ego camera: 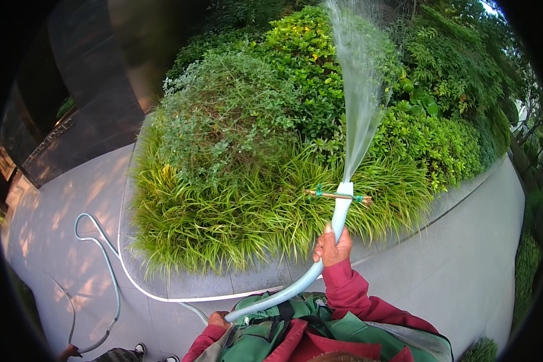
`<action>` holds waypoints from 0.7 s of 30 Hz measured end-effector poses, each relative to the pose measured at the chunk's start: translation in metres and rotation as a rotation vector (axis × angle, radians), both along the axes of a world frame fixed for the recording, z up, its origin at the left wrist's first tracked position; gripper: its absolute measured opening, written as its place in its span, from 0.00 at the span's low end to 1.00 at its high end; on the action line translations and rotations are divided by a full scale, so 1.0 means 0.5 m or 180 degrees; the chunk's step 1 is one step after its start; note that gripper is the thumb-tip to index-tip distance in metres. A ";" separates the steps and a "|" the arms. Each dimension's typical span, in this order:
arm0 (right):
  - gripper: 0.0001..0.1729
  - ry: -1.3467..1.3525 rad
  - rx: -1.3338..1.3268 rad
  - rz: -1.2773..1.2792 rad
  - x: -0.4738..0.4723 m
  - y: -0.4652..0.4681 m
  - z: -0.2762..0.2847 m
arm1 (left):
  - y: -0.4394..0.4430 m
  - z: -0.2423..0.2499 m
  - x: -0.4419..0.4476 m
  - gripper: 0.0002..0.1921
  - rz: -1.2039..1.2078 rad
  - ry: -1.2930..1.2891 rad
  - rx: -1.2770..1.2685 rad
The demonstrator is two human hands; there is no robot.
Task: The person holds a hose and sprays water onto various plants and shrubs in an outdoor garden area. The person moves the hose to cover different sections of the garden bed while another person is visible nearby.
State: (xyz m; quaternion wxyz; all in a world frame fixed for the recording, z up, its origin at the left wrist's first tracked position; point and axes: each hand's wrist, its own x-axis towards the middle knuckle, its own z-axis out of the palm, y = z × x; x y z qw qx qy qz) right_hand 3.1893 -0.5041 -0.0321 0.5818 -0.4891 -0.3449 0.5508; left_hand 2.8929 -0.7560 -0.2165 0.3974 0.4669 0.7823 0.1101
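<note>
My right hand (335, 248) grips a pale blue hose (341, 215) close to its outlet, which points away from me over the planting. A short wooden stick (337, 195), bound with green ties, lies across the hose end. From the flattened mouth a fan of water (362, 104) sprays up across the shrubs. Lower down, at my waist, my left hand (218, 319) is closed around the same hose where it bends past my green vest (253, 339). The grass-like plants (253, 221) reach close to my right hand.
A stone kerb (199, 287) with a pale edge borders the bed of rounded bushes (226, 113). Hose loops (113, 271) lie on the grey paving (86, 253) at left. At the lower left, another person's hand (71, 350) holds hose. Dark walls (95, 113) stand behind.
</note>
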 end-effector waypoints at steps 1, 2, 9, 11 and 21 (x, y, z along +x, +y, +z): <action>0.11 0.0009 0.0013 0.0004 0.001 0.000 0.000 | 0.001 0.001 0.000 0.14 -0.0011 0.0006 0.0007; 0.11 0.0020 0.0001 0.0000 0.003 -0.001 0.000 | 0.002 0.002 0.001 0.14 0.0026 -0.0017 0.0003; 0.11 0.0050 -0.0100 -0.0068 0.011 -0.004 -0.002 | 0.004 0.005 -0.003 0.15 0.0018 -0.0043 0.0021; 0.11 0.0081 -0.0115 -0.0111 0.012 -0.008 -0.003 | -0.001 0.001 -0.004 0.15 0.0006 -0.0001 0.0003; 0.12 0.0172 -0.0139 -0.0358 0.009 -0.005 -0.016 | -0.010 -0.031 -0.021 0.16 -0.0072 -0.0008 0.0151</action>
